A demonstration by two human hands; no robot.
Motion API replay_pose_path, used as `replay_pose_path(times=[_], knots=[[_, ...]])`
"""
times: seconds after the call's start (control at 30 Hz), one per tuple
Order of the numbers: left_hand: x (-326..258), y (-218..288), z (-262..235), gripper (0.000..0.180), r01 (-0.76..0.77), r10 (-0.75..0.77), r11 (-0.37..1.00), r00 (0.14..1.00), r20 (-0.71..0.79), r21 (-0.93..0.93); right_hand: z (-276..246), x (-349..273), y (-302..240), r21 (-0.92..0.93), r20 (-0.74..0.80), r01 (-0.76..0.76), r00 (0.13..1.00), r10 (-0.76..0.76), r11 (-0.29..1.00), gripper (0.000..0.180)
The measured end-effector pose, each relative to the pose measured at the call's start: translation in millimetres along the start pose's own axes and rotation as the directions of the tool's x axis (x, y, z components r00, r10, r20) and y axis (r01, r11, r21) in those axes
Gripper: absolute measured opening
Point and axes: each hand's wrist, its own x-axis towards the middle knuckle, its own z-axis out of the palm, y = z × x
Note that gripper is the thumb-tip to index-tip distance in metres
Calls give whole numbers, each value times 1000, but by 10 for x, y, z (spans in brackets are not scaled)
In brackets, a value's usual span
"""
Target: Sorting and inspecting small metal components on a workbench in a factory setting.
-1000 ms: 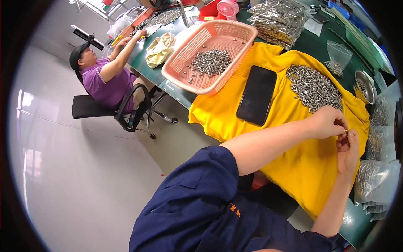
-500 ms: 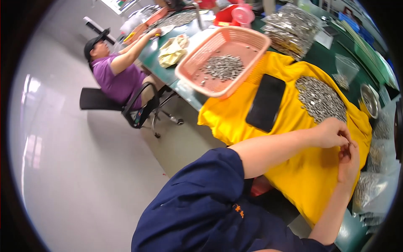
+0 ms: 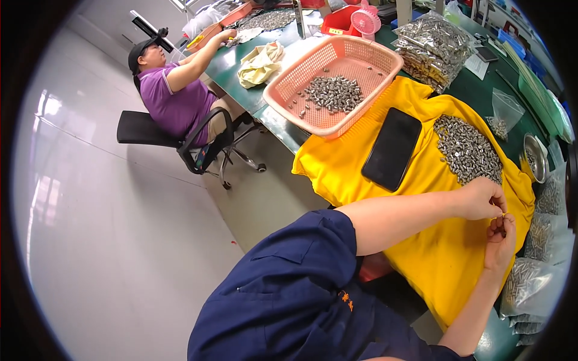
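A small yellowish piece (image 3: 503, 215), its detail too small to tell, was between my fingertips, over the right side of the cloth (image 3: 439, 259). My left hand (image 3: 480, 200) pinched it; my right hand (image 3: 500, 245), fingers curled, gripped it from the right. The metal pile (image 3: 468, 149) lay just beyond my left hand. Left of the pile lay the phone (image 3: 392, 149); farther off, the basket (image 3: 289, 99) held more metal parts (image 3: 335, 94).

A navy-blue shirt (image 3: 265, 301) with a small orange marking (image 3: 345, 296). Up and left of the marking, the wide, creased left sleeve (image 3: 325, 240); below right of it, the right sleeve (image 3: 448, 352), equally navy. Left hand (image 3: 481, 198) and right hand (image 3: 501, 246) bare.
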Motion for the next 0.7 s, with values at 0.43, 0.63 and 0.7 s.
replay_pose_path(times=[0.43, 0.63, 0.7], knots=[[-12, 11, -13, 14, 8, -8, 1000, 1000, 13, -5, 38, -41, -40, -23, 63, 0, 998, 1, 1000, 4], [2, 21, -5, 14, 30, -30, 1000, 999, 16, -9, 114, -70, -61, -14, 19, 14, 1000, -14, 1000, 4], [0, 25, -7, 14, 35, -35, 999, 999, 15, -13, 100, -68, -62, -15, 37, 11, 999, -10, 1000, 5]])
